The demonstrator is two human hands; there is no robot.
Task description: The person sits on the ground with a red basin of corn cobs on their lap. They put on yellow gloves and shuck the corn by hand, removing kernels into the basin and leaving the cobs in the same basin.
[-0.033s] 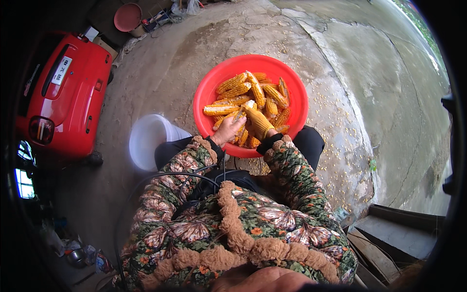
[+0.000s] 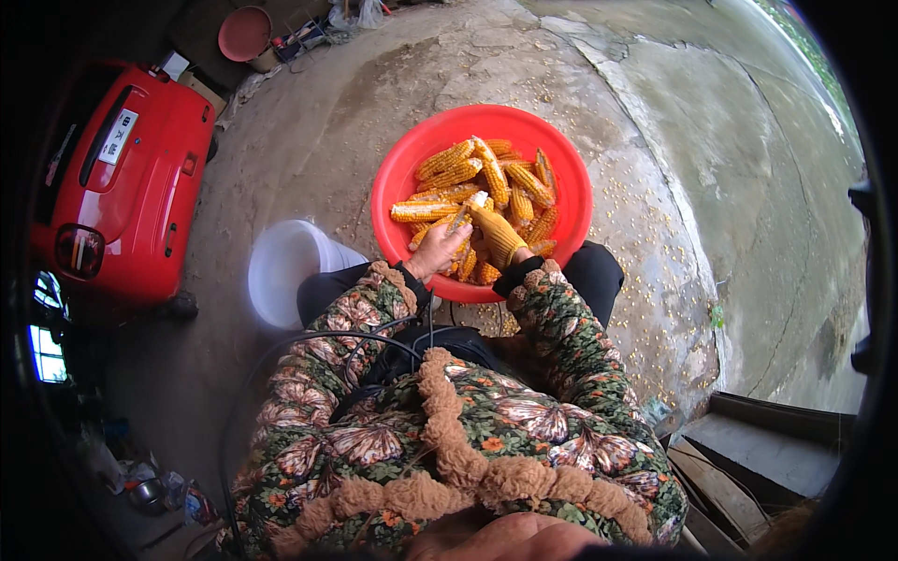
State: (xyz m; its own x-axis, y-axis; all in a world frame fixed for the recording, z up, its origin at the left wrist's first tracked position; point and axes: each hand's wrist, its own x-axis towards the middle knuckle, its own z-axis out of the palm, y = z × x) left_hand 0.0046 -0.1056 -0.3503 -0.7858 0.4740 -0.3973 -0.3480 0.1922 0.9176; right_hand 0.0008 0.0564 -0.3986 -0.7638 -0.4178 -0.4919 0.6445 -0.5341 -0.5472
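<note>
A wide red plastic basin (image 2: 388, 173) sits in front of my knees, heaped with dried yellow ears of corn (image 2: 495, 173). Over its near side my two hands meet at one ear of corn (image 2: 481, 199), whose pale tip shows above them. My left hand (image 2: 438, 251), bare, is closed on the lower part of that ear; a narrow greyish piece by its fingers is too small to name. A yellow knitted glove covers my right hand (image 2: 497, 234), its fingers wrapped round the same ear from the right. The gloved hand hides much of the ear.
A white bucket (image 2: 290, 271) stands left of the basin, beside my leg. Loose kernels (image 2: 645, 280) lie scattered over the concrete floor at the right. Far left is a red car (image 2: 131, 187). Black cables (image 2: 309, 335) cross my left sleeve. Wooden boards (image 2: 716, 481) lie at the lower right.
</note>
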